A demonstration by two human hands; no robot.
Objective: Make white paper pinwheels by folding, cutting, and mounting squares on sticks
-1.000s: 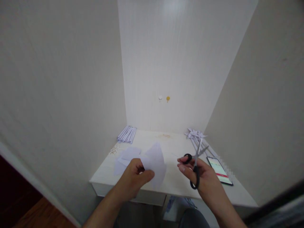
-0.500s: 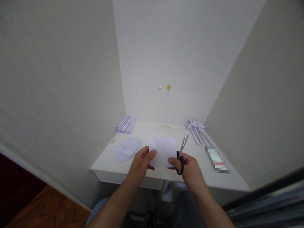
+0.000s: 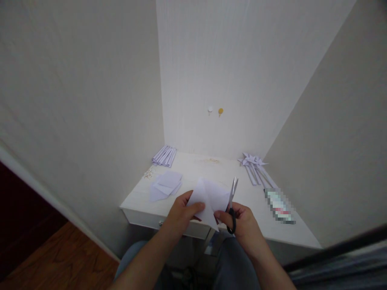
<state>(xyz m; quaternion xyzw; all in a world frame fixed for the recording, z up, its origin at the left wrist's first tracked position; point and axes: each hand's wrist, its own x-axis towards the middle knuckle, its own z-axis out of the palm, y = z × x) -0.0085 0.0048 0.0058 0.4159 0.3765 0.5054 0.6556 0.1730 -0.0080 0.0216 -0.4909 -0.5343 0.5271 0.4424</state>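
The left hand (image 3: pixel 181 211) holds a white sheet (image 3: pixel 210 195) in the air above the near edge of the white surface (image 3: pixel 196 171). Its grip pinches the sheet's left corner, with the thumb on top and the fingers behind. The sheet shows a crease, and one point hangs down between the two hands.

The right hand (image 3: pixel 243 225) is just right of the sheet. Its grip is pressed together around the black handles of the scissors (image 3: pixel 232 201), and the thumb tip touches the sheet's lower right edge. The scissor blades lie together, point up and away from the person, and run just beside the sheet's right edge. Whether they touch the paper cannot be told.

To the left of the sheet, a loose stack of paper squares (image 3: pixel 166 186) lies flat on the surface. Beyond the sheet and to the left, a bundle of folded strips (image 3: pixel 165 156) lies near the wall, with a small heap of pale bits (image 3: pixel 148 174) just in front of it. Beyond the sheet and to the right, several paper pinwheels (image 3: pixel 253 162) lie in the far corner, their sticks pointing back toward the person. A blurred flat object (image 3: pixel 279 206) lies well to the right of the sheet.

High above the sheet, a white pin (image 3: pixel 210 110) and a yellow pin (image 3: pixel 220 111) sit side by side on the back wall. The person's knees show below the sheet, under the surface's edge.
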